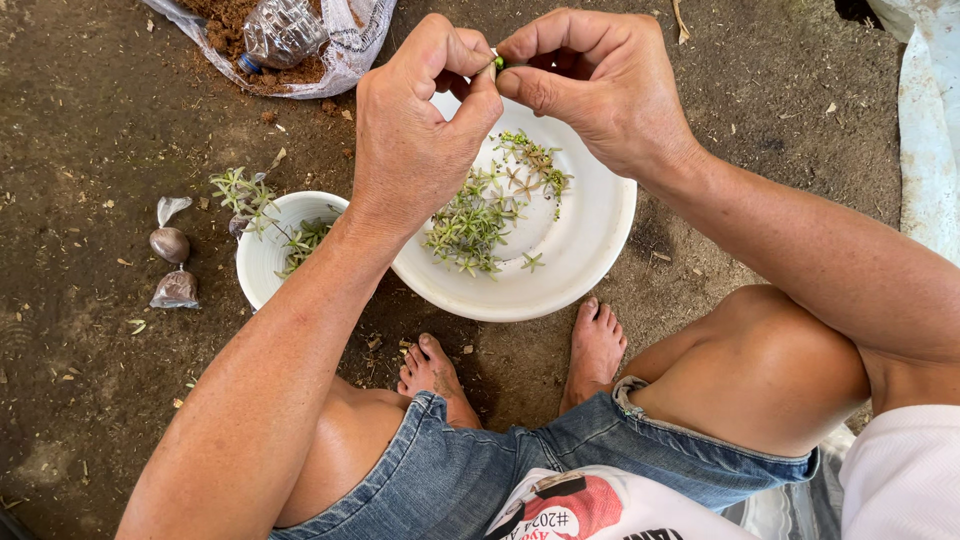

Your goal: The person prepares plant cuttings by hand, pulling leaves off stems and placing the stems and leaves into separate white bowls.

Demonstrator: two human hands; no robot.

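My left hand (415,130) and my right hand (590,80) meet above a large white bowl (590,250) and pinch a tiny green plant sprig (498,62) between thumbs and forefingers. In the bowl lies a pile of several small green star-shaped plantlets (480,215). A smaller white bowl (262,250) stands to its left, holding more green plantlets (300,242), with a sprig (240,190) hanging over its rim. My left forearm hides part of the small bowl.
The ground is bare brown soil. A plastic bag of brown earth with a crushed clear bottle (285,35) lies at the top. Two small tied plastic packets (172,265) lie at the left. White sheeting (930,120) runs along the right edge. My bare feet (595,350) rest below the bowl.
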